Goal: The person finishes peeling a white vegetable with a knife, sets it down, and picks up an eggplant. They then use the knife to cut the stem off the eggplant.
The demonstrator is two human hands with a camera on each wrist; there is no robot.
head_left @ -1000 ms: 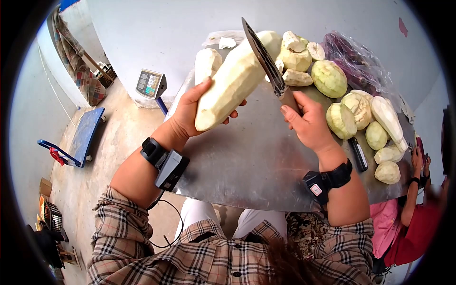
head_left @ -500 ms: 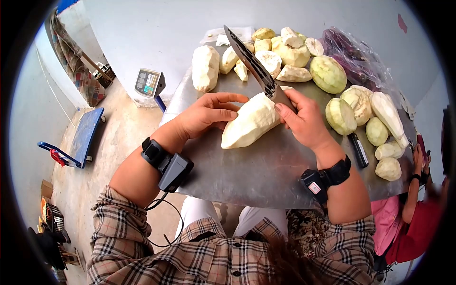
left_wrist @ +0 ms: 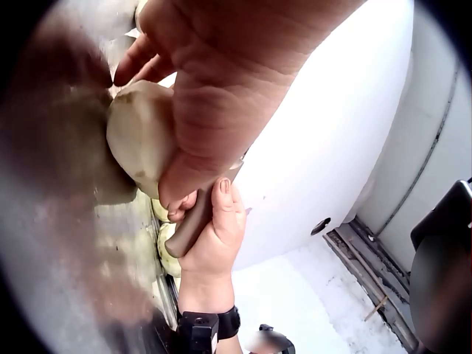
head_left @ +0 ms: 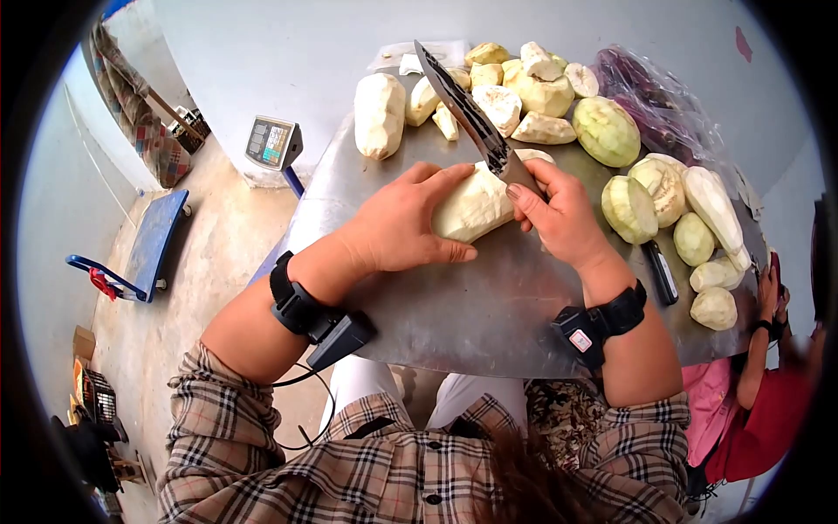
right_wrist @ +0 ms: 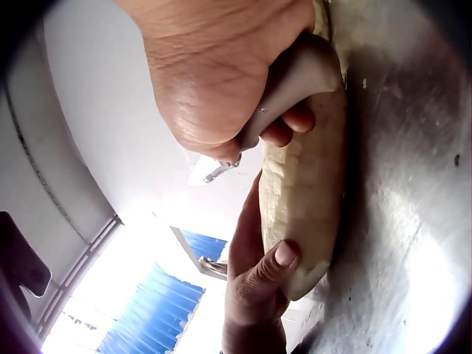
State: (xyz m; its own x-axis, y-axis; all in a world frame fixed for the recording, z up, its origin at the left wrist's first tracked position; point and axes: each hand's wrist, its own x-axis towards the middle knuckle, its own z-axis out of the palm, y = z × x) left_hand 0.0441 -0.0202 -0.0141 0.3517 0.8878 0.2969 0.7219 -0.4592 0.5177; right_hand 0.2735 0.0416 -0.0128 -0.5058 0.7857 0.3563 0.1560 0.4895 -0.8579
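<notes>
A long peeled pale vegetable (head_left: 472, 208) lies on the metal table, its far end behind the knife. My left hand (head_left: 403, 218) grips its near-left end, thumb on the near side and fingers over the far side. In my right hand (head_left: 563, 218) is the handle of a large knife (head_left: 467, 113), its dark-streaked blade pointing up and to the left above the vegetable. The right wrist view shows the vegetable (right_wrist: 306, 177) under the knife handle (right_wrist: 299, 77), with the left thumb against its end.
Several peeled pieces (head_left: 541, 92) stand at the table's back, one long piece (head_left: 380, 116) at back left. More lie at right beside a black-handled tool (head_left: 661, 272). Purple vegetables in clear plastic (head_left: 650, 100) are at back right. Another person's hands (head_left: 770, 297) show at the right edge.
The long vegetable has come down from the raised left hand onto the table. The left hand let go of it, then took hold of its left end. The knife stays in the right hand.
</notes>
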